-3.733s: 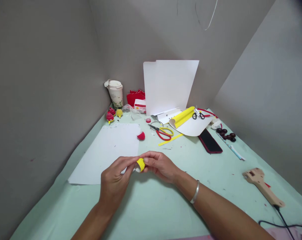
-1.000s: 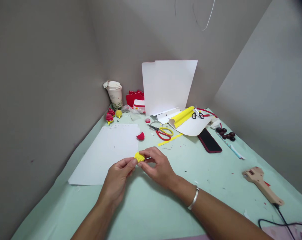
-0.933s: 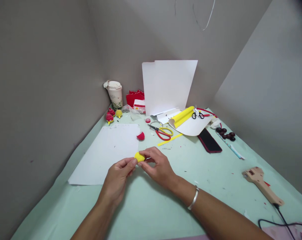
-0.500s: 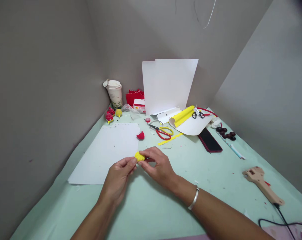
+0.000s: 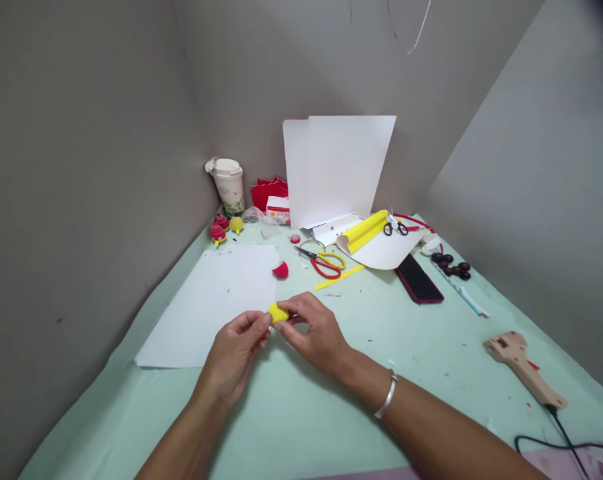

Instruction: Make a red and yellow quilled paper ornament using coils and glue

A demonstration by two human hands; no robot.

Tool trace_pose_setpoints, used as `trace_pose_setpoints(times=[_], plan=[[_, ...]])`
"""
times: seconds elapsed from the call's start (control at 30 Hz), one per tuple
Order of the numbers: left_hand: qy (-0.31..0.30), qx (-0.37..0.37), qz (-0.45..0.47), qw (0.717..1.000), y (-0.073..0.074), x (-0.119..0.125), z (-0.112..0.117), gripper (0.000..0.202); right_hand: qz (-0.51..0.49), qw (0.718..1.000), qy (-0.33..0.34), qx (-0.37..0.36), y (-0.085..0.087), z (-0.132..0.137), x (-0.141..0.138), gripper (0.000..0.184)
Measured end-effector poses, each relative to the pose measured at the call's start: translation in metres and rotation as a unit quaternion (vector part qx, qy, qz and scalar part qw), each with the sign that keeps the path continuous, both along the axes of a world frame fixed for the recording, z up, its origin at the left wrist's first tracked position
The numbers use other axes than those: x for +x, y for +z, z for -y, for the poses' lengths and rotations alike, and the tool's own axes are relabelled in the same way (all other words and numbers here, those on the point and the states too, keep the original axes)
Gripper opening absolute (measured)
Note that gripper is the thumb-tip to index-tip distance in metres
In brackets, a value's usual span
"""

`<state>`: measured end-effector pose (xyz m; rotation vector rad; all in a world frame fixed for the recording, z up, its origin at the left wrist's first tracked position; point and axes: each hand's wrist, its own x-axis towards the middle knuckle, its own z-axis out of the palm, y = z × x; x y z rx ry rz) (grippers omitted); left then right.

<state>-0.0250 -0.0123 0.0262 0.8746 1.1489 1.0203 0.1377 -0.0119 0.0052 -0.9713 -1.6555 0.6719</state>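
Observation:
Between my two hands is a small yellow ridged paper piece, rounded in shape, held above the table. My left hand pinches its left side with thumb and fingers. From the right, my right hand grips it between thumb and fingertips; a silver bangle circles that wrist. Just beyond the hands, a red folded paper piece lies at the edge of a white paper sheet. Scissors with red and yellow handles rest farther back.
Red and yellow paper ornaments and a lidded cup stand back left. Rolled yellow paper, small scissors and a phone lie back right. A glue gun with a black cord lies at right. White boards lean on the wall.
Both hands stay almost in place. My left hand has drawn very slightly to the left, and the yellow piece has turned a little between the fingers.

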Motion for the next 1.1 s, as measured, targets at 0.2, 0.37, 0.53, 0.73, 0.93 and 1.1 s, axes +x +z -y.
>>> trace_pose_setpoints(times=[0.2, 0.37, 0.53, 0.73, 0.93, 1.1], plan=[[-0.013, 0.006, -0.007, 1.000, 0.0001, -0.0009, -0.0010, 0.034, 0.005, 1.000, 0.003, -0.003, 0.0008, 0.0011, 0.0009, 0.029], [-0.022, 0.009, -0.009, 1.000, 0.0016, -0.0002, -0.0016, 0.034, 0.004, 1.000, 0.004, -0.007, 0.0011, 0.0013, 0.0009, 0.029], [-0.018, 0.009, -0.015, 1.000, 0.0027, -0.0005, -0.0014, 0.033, 0.001, 1.000, 0.004, -0.003, 0.0006, 0.0008, 0.0005, 0.030], [-0.024, 0.007, -0.024, 0.999, 0.0048, -0.0002, -0.0008, 0.033, 0.004, 1.000, 0.007, -0.006, -0.0009, 0.0007, 0.0013, 0.030], [-0.023, 0.016, -0.033, 0.999, 0.0045, 0.0003, 0.0009, 0.032, 0.006, 1.000, 0.007, -0.013, 0.0000, 0.0004, 0.0016, 0.029], [-0.016, 0.018, -0.046, 0.999, 0.0022, -0.0004, 0.0004, 0.034, 0.010, 1.000, 0.008, -0.011, 0.0001, 0.0005, 0.0003, 0.029]])
